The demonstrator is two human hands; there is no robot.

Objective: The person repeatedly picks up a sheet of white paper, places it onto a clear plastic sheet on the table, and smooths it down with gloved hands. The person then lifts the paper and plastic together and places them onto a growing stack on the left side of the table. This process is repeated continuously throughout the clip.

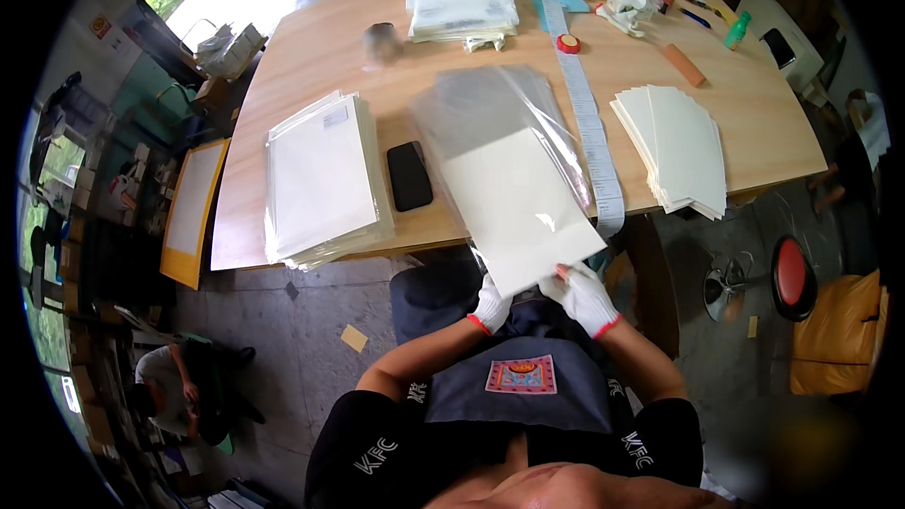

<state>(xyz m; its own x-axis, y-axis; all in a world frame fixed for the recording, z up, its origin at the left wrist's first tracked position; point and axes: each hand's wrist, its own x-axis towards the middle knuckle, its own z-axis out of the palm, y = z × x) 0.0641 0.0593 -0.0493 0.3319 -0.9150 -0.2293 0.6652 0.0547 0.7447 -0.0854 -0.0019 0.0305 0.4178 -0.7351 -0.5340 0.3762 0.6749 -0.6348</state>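
1. White card (523,212): located at the near edge of the table (311,38), tilted, its far part over the clear plastic sleeves (514,85) and its near end projecting past the edge over the lap. Whether the card is inside a sleeve cannot be told.
2. Right hand (583,299): gloved; thumb and fingers pinch the near edge of the white card.
3. Left hand (492,306): gloved; at the near left corner of the white card. Its fingers are mostly hidden; the grip cannot be told.
4. Left side: a stack of sleeved sheets (320,170) lies near the table edge. A black phone (410,175) occupies the gap between this stack and the clear plastic sleeves.
5. Right side: a long paper strip (586,123) runs alongside the clear plastic sleeves and droops over the edge, separating them from a fanned pile of white cards (674,146).
6. Far side: a red tape roll (567,43) rests on the strip; white plastic bundles (462,9) stand beyond the sleeves. A brown block (683,66) and a green bottle (738,30) lie farther right.
7. Floor, right: a red-seated stool (792,275) stands near the table.
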